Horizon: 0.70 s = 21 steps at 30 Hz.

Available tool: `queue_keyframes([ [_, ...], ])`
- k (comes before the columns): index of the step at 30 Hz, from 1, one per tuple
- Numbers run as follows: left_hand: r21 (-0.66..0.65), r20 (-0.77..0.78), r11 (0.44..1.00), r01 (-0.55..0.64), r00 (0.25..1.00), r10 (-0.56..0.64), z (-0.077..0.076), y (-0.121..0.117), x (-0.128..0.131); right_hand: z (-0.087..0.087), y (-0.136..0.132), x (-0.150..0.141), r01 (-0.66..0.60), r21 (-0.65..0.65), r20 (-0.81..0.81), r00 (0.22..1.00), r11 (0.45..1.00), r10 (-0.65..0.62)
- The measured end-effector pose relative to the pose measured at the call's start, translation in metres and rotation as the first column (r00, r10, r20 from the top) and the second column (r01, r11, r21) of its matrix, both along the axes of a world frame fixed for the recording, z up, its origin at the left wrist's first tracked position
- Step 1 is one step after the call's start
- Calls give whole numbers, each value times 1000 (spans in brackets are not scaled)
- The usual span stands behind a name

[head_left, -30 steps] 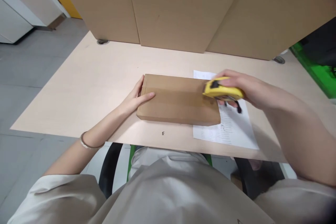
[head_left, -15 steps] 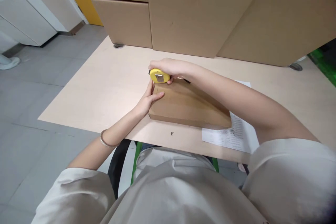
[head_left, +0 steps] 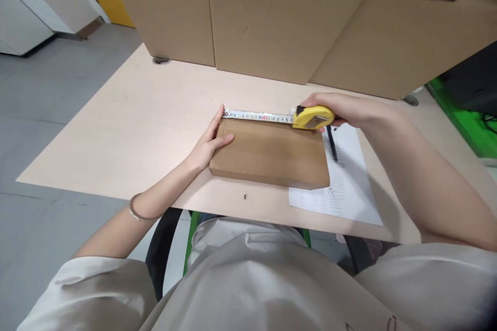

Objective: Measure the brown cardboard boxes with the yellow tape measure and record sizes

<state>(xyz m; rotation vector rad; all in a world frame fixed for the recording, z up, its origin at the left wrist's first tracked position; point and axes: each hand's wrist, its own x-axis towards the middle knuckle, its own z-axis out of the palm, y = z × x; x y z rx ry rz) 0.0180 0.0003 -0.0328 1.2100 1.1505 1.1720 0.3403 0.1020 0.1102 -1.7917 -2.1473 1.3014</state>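
Observation:
A flat brown cardboard box (head_left: 267, 152) lies on the table, partly over a printed sheet (head_left: 349, 186). My left hand (head_left: 207, 145) grips its left end, thumb on top, with a fingertip at the tape's end hook. My right hand (head_left: 334, 106) is closed around a yellow tape measure (head_left: 313, 117) near the far right corner of the box. Between the hands, the white tape blade (head_left: 258, 116) runs out along the far edge of the box. A black pen (head_left: 332, 145) sticks out below my right hand, over the sheet; its upper end is hidden.
Large cardboard boxes (head_left: 272, 26) are stacked along the back of the table (head_left: 116, 129). A small dark mark or object (head_left: 245, 197) is near the front edge. Something green (head_left: 454, 108) stands beyond the right side.
My right hand has moved right with the tape measure, and the blade is now drawn out along the box. The pen moved with that hand. My left hand stays on the box.

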Motion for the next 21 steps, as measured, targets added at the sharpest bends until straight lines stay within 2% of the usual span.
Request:
queue_keyframes([
  [4, -11, -30, 999, -32, 999, 32, 6, -4, 1, 1, -8, 50, 211, -36, 32, 977, 977, -210],
  [7, -25, -69, 999, -48, 997, 46, 11, -6, 1, -6, -7, 65, 296, -70, 43, 955, 953, -294],
  [11, -24, -105, 997, -67, 992, 64, 15, -6, 1, -16, -2, 66, 328, -136, -24, 942, 935, -334],
  [17, -12, -101, 998, -66, 993, 64, 14, -6, 0, -14, -2, 60, 380, -117, -14, 923, 917, -384],
  [21, -9, -67, 998, -57, 996, 56, 13, -6, 0, -18, -1, 64, 361, -129, -26, 930, 924, -367],
])
